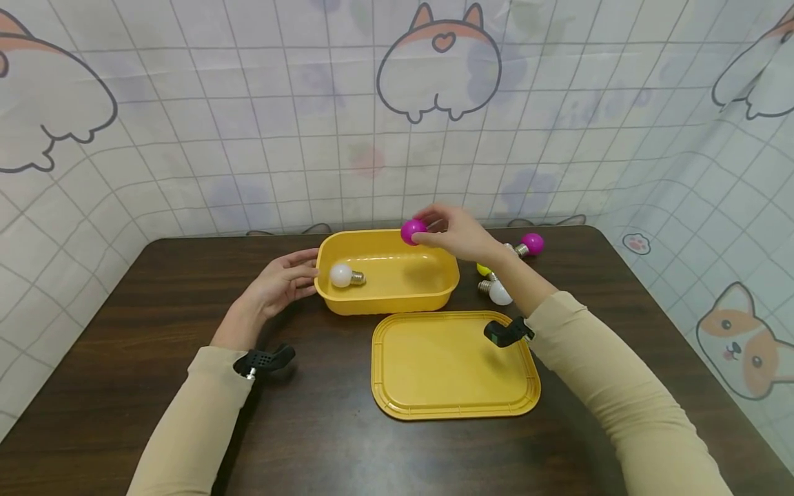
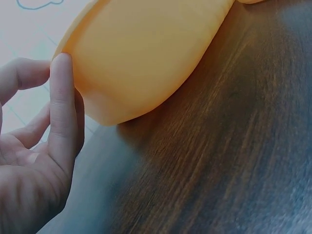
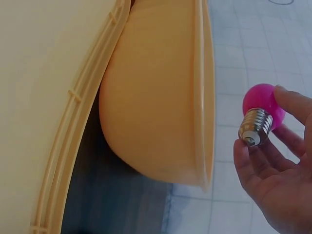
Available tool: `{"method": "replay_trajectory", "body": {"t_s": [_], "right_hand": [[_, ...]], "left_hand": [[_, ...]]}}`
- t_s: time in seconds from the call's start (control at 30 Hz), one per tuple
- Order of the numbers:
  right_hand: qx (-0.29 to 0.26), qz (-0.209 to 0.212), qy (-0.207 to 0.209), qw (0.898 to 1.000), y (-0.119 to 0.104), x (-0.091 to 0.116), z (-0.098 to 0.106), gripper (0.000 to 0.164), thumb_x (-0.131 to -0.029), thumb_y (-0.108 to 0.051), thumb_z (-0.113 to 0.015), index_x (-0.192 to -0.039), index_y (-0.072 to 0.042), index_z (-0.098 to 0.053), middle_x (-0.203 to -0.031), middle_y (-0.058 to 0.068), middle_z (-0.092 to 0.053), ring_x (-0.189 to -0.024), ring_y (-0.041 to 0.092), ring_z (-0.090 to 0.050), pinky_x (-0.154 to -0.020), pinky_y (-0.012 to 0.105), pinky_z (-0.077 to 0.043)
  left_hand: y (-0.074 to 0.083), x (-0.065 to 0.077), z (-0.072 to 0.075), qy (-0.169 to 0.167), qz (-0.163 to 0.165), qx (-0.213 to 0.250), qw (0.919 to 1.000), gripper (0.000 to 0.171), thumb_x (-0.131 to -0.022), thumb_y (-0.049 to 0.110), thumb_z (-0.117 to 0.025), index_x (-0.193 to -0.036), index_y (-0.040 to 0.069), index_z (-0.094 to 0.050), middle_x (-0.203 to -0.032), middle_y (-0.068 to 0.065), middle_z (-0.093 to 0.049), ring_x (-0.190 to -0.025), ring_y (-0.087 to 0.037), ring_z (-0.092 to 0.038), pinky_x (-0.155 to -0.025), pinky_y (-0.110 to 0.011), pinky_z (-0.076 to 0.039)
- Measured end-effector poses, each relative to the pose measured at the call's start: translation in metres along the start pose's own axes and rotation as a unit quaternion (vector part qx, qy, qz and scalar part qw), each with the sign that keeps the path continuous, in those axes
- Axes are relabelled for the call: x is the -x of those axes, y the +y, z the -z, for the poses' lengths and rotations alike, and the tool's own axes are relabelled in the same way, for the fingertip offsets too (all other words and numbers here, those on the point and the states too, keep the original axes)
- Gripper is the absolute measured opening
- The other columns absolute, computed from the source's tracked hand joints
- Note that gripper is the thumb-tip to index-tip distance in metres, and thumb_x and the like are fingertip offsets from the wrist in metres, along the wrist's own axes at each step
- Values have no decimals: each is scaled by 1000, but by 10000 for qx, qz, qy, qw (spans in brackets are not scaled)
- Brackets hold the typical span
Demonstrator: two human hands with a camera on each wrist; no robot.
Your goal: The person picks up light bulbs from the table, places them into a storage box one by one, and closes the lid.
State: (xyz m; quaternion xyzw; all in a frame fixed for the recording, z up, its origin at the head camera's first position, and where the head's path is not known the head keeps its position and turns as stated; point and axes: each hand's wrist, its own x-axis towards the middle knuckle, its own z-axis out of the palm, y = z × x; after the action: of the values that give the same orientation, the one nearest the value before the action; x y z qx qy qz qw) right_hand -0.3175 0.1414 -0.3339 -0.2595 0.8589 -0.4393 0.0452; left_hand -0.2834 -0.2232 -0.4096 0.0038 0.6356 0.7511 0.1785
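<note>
Above the back right part of a yellow box (image 1: 391,303), my right hand (image 1: 455,234) pinches a magenta light bulb (image 1: 413,232) by its globe. The bulb's silver screw base (image 3: 253,127) points away from the fingers in the right wrist view. My left hand (image 1: 279,286) is at the box's left end, with thumb and fingers holding the rim; the left wrist view shows a fingertip (image 2: 62,66) against the box's rim. Inside the box, toward its left end, a white light bulb (image 1: 341,275) lies on its side.
A yellow lid (image 1: 455,365) lies flat in front of the box. Right of the box lie several more bulbs: a magenta bulb (image 1: 531,244), a white bulb (image 1: 500,293) and a yellow bulb (image 1: 483,270), partly behind my right forearm. A patterned cloth wall (image 1: 279,138) rises behind the table.
</note>
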Motion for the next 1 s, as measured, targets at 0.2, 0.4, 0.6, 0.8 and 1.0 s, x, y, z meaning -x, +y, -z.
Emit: {"method": "replay_trajectory", "body": {"t_s": [0.2,0.4,0.6,0.8,1.0], "right_hand": [[-81,4,-31,10000,-1,-7,-8,44,-95,-24,-76,-132,-5,-62,-124,11,-65,-108,27,-64,-94,41,-55],[-87,-117,-108,9998,-4,-13,-14,44,-96,-23,-75,-133,-4,-62,-125,14,-65,-109,28,-64,-94,39,-55],[-73,-109,-123,9998,-6,-18,-23,43,-96,-20,-75,-131,-2,-62,-124,14,-65,-108,28,-65,-91,37,-57],[-83,15,-251,9997,-2,-23,-33,40,-95,-21,-75,-129,-3,-63,-121,12,-66,-105,26,-65,-89,36,-57],[-141,-72,-343,9993,5,-26,-42,40,-95,-22,-75,-130,-5,-63,-122,11,-65,-105,25,-66,-88,36,-58]], "left_hand": [[0,0,0,30,5,36,10000,63,-101,-1,-61,-158,2,-33,-151,-20,-44,-95,-14,-72,-83,-28,-60],[0,0,0,3,-8,28,10000,65,-101,0,-62,-159,2,-32,-153,-22,-42,-97,-14,-72,-84,-29,-60],[0,0,0,-11,-14,33,10000,65,-101,0,-61,-159,2,-32,-154,-22,-41,-97,-14,-71,-83,-28,-60],[0,0,0,-26,-34,87,10000,65,-101,0,-62,-159,2,-31,-153,-22,-42,-98,-15,-71,-83,-28,-60],[-1,0,-1,-1,-39,120,9999,66,-100,0,-63,-158,2,-32,-151,-21,-45,-98,-15,-72,-83,-28,-60]]}}
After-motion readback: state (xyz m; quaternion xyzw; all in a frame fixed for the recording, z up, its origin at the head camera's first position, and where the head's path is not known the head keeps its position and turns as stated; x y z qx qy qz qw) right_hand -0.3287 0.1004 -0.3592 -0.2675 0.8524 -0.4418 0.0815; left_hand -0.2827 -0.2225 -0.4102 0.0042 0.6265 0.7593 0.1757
